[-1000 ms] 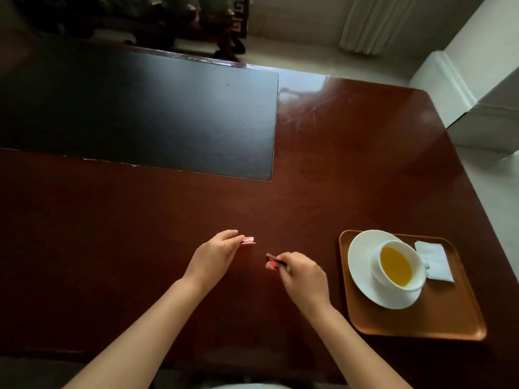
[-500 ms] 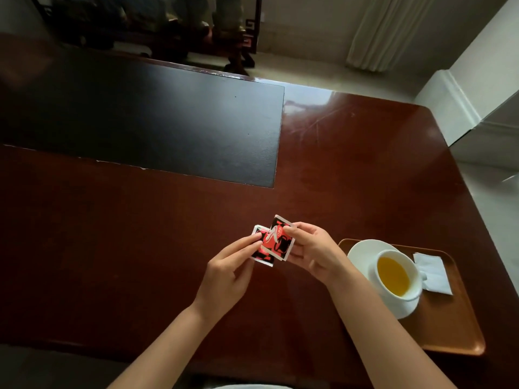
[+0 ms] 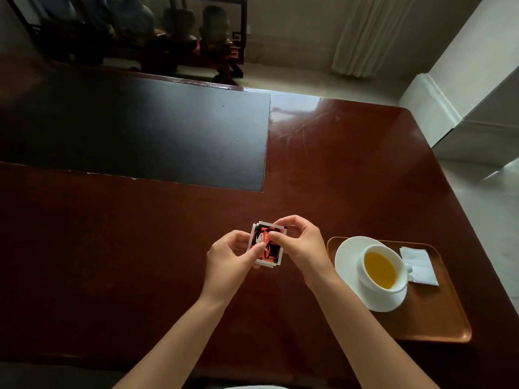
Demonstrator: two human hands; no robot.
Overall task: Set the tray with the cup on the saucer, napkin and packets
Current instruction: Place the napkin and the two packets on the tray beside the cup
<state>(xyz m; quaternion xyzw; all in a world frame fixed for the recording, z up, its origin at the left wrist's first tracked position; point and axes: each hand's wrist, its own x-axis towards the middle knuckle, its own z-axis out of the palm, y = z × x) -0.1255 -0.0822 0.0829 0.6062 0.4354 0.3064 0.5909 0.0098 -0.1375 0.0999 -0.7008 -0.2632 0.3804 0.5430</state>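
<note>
Red, black and white packets [image 3: 270, 253] are stacked together above the table, held between both hands. My left hand [image 3: 229, 261] grips their lower left edge. My right hand [image 3: 302, 245] pinches their top and right side. To the right sits a brown tray [image 3: 438, 321]. On it stands a white saucer [image 3: 348, 256] carrying a white cup [image 3: 383, 272] of yellow liquid. A folded white napkin [image 3: 419, 265] lies on the tray beside the cup's handle.
The dark red wooden table [image 3: 351, 175] has a large black inlay [image 3: 134, 127] at the back left. A dark carved cabinet [image 3: 146, 32] stands beyond the table. A white wall base [image 3: 438, 108] and pale floor lie past the table's right edge.
Each hand picked up a packet from the table. The hands then came together, and the packets are now stacked one on the other between them.
</note>
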